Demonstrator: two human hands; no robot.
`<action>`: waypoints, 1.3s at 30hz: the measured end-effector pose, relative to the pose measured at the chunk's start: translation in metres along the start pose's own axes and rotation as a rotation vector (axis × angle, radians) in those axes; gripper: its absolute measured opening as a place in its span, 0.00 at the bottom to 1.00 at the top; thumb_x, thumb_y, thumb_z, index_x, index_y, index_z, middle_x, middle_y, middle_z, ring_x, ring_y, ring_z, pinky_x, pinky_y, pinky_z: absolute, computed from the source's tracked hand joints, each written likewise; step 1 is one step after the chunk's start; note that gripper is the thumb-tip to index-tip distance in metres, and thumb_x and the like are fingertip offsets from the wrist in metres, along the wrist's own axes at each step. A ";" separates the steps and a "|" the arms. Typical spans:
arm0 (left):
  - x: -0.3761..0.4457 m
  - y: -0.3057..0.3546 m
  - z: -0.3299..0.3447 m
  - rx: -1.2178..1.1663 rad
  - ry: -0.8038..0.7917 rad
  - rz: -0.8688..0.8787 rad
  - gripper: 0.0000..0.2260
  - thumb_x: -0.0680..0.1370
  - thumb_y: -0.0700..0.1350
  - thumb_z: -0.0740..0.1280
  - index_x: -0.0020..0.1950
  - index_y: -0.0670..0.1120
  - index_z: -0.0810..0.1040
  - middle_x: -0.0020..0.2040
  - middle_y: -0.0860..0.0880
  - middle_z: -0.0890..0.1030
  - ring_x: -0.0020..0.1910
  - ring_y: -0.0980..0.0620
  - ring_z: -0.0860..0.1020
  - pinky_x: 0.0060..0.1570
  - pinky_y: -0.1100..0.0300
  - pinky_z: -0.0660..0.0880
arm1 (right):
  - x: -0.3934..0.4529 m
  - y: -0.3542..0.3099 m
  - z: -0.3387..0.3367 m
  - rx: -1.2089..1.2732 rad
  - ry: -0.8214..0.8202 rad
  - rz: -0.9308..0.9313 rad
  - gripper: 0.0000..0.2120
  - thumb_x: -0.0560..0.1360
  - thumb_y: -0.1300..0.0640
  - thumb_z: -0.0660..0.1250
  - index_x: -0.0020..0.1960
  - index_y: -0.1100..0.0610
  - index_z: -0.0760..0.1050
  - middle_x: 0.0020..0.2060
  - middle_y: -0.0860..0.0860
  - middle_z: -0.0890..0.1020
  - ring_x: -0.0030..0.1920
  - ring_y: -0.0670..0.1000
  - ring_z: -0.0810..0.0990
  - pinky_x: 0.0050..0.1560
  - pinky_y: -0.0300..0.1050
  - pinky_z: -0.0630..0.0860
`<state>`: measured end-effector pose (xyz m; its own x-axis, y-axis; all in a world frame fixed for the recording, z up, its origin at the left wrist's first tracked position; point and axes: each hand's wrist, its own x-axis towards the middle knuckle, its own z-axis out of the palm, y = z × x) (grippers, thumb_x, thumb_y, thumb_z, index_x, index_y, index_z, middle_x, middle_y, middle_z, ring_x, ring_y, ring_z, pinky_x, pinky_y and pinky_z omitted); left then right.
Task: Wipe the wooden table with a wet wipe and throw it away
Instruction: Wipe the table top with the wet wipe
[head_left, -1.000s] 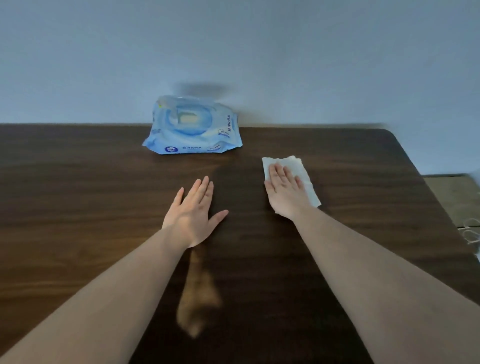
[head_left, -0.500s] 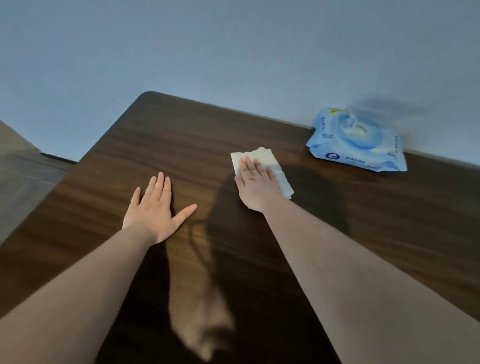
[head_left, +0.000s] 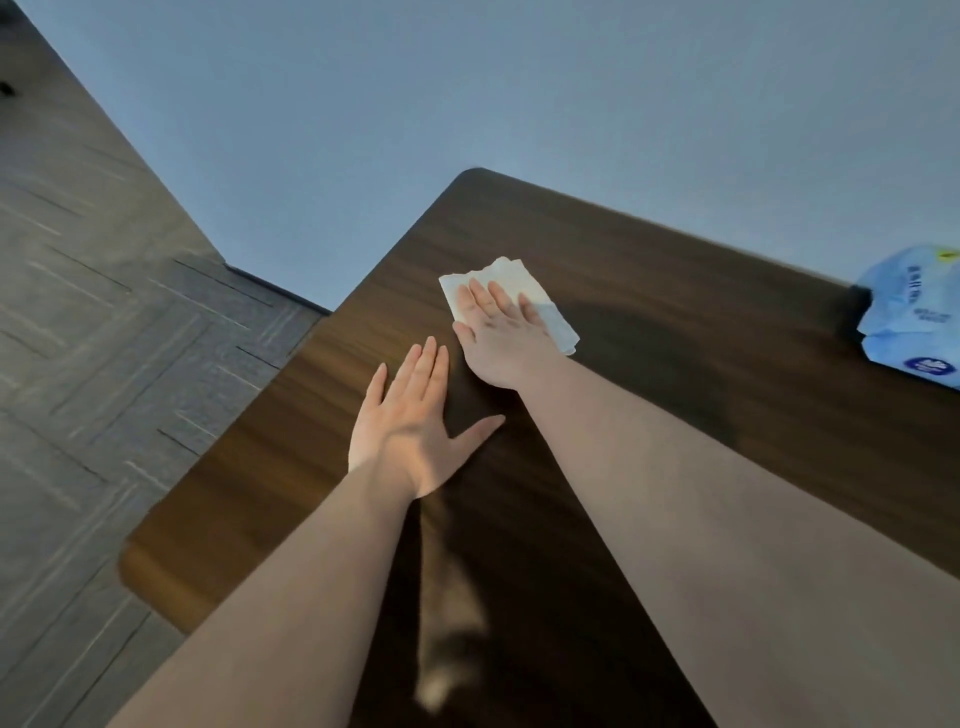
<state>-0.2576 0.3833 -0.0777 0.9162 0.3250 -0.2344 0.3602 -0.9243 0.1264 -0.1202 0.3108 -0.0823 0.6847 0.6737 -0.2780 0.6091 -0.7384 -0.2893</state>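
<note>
A white wet wipe (head_left: 511, 280) lies flat on the dark wooden table (head_left: 675, 322), near the table's far left corner. My right hand (head_left: 498, 338) presses down on the wipe with flat fingers and covers its near half. Just beside it and closer to me, my left hand (head_left: 410, 421) rests flat on the bare wood with its fingers spread and the thumb out. The two hands almost touch.
A blue pack of wet wipes (head_left: 914, 312) lies at the back right, cut by the frame edge. The table's left edge (head_left: 249, 426) drops to a grey patterned floor (head_left: 88, 322). A plain wall (head_left: 519, 93) stands right behind the table.
My right hand has slid the wipe leftwards across the table, from beside the blue pack to the far left corner. The left hand moved left too, and my view turned left.
</note>
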 end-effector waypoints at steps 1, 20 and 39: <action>0.000 0.000 0.000 -0.006 0.007 0.003 0.46 0.68 0.77 0.42 0.78 0.51 0.42 0.78 0.54 0.41 0.76 0.56 0.39 0.74 0.51 0.39 | 0.002 -0.001 0.000 -0.003 0.006 -0.006 0.26 0.82 0.48 0.41 0.77 0.52 0.41 0.78 0.47 0.43 0.77 0.49 0.40 0.74 0.52 0.37; -0.023 0.079 -0.006 0.217 -0.053 0.189 0.32 0.78 0.64 0.38 0.78 0.48 0.40 0.78 0.51 0.40 0.76 0.54 0.39 0.74 0.52 0.40 | -0.132 0.127 -0.006 0.059 0.047 0.255 0.26 0.82 0.46 0.40 0.77 0.50 0.40 0.78 0.45 0.42 0.77 0.46 0.40 0.75 0.49 0.37; -0.088 0.441 0.053 0.179 -0.207 0.756 0.33 0.79 0.65 0.46 0.78 0.51 0.41 0.78 0.53 0.41 0.76 0.56 0.40 0.75 0.51 0.41 | -0.430 0.414 -0.010 0.184 0.175 0.837 0.26 0.81 0.45 0.39 0.77 0.51 0.40 0.78 0.46 0.42 0.77 0.47 0.39 0.74 0.49 0.37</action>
<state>-0.1884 -0.0635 -0.0523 0.8436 -0.4289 -0.3231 -0.3943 -0.9032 0.1696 -0.1584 -0.2853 -0.0740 0.9390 -0.1133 -0.3247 -0.1855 -0.9619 -0.2007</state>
